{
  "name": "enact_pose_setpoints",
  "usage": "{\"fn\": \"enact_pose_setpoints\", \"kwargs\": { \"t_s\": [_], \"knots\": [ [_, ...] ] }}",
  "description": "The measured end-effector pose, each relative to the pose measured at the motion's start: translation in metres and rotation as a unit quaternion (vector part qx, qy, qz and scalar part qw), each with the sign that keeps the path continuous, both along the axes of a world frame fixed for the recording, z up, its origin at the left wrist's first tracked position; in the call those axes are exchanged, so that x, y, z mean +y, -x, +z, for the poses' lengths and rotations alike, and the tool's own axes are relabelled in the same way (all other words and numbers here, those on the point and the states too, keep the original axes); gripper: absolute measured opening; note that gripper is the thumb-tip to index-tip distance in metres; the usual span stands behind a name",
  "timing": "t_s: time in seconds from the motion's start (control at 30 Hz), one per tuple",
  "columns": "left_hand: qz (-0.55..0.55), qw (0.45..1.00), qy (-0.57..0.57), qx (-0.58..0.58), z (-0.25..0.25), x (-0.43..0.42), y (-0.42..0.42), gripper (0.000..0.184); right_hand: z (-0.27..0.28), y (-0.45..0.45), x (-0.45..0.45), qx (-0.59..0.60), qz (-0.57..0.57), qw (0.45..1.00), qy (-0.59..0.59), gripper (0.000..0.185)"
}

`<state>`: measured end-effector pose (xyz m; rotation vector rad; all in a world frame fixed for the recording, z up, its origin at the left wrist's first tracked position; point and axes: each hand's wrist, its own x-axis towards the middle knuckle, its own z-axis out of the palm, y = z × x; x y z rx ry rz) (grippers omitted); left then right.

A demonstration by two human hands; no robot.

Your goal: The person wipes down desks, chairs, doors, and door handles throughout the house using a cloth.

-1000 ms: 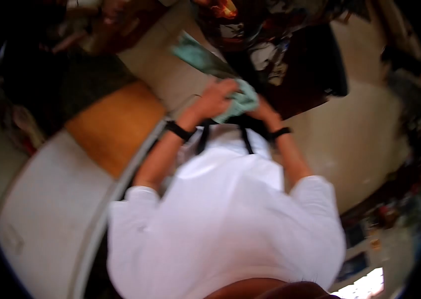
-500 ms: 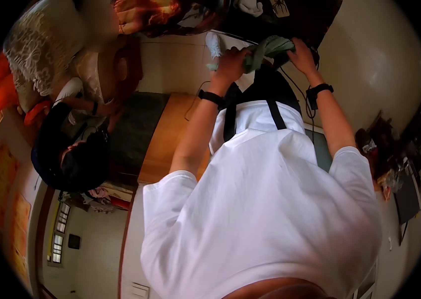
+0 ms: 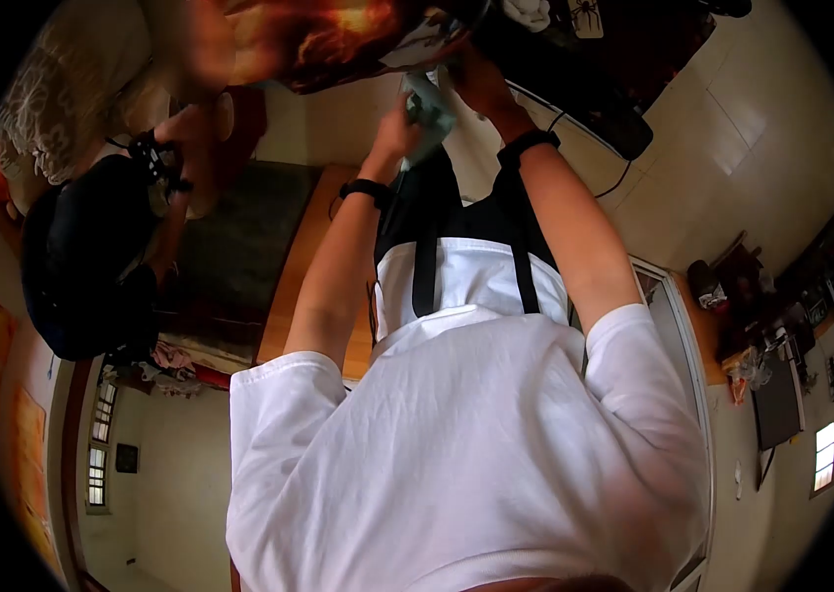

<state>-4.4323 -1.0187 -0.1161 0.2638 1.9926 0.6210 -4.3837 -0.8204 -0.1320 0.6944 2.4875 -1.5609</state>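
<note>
My left hand [image 3: 397, 130] is closed on a crumpled pale green cloth [image 3: 429, 120], which hangs down beside its fingers. My right hand [image 3: 481, 87] is a short way to the right, close to the lower edge of a large orange-and-brown printed covering [image 3: 328, 39]. Its fingers are dark and partly hidden, so I cannot tell whether they grip anything. Both wrists wear black bands. Below the hands are my dark trousers and white shirt.
At left, another person in dark clothing bends over, a hand [image 3: 180, 126] near a patterned lace cloth [image 3: 52, 113]. A wooden panel [image 3: 289, 276] lies left of my legs. At upper right stands a dark piece of furniture [image 3: 624, 59], with a cable [image 3: 622, 180] below it.
My hands have moved left, and the green cloth, earlier stretched between both, now hangs at my left hand. The view has shifted. The other person's hand has moved up toward the lace cloth.
</note>
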Motion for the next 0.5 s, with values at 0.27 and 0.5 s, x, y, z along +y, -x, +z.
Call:
{"fn": "enact_pose_setpoints", "kwargs": {
  "t_s": [0.27, 0.5],
  "knots": [
    [0.071, 0.984, -0.164, 0.005, -0.017, 0.069, -0.003, 0.066, -0.011, -0.087, 0.052, -0.009, -0.045, 0.998, -0.044, 0.048],
    [0.284, 0.940, -0.188, 0.021, -0.047, 0.132, -0.082, 0.073, -0.005, -0.187, 0.125, -0.093, -0.012, 0.987, -0.129, 0.027]
  ]
}}
